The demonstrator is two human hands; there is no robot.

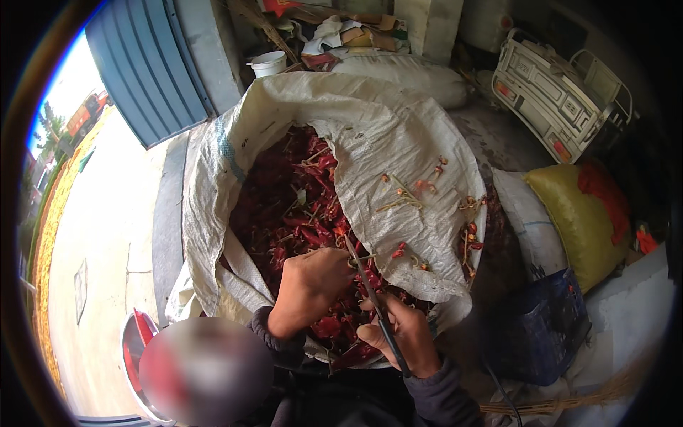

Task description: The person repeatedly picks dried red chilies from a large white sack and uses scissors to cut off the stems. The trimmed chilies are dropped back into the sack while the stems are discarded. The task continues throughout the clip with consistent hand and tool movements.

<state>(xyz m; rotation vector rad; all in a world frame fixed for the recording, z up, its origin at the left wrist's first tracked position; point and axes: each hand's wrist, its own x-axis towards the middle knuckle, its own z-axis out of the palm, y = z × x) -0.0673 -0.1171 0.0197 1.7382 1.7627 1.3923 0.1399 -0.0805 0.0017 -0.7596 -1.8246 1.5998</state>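
A large white woven sack (pixel 398 153) stands before me with its mouth folded back, full of dried red chili peppers (pixel 306 188). Over the near part of the heap, my left hand (pixel 316 285) is closed, and a thin pale chili stem (pixel 363 257) shows at its fingertips; the rest of what it grips is hidden. To its right, my right hand (pixel 405 334) is wrapped round the dark handle of a knife (pixel 366 277). The blade slants up and left, its tip close to my left fingertips. Cut stem ends (pixel 402 198) lie scattered on the folded sack cloth.
At right are a yellow sack (pixel 576 213), a white sack (pixel 523 213) and a dark blue crate (pixel 544 331). A white cargo vehicle (pixel 558 92) stands far right. A white bucket (pixel 269 64) sits behind. At lower left is a basin (pixel 131 363), partly behind a blurred patch.
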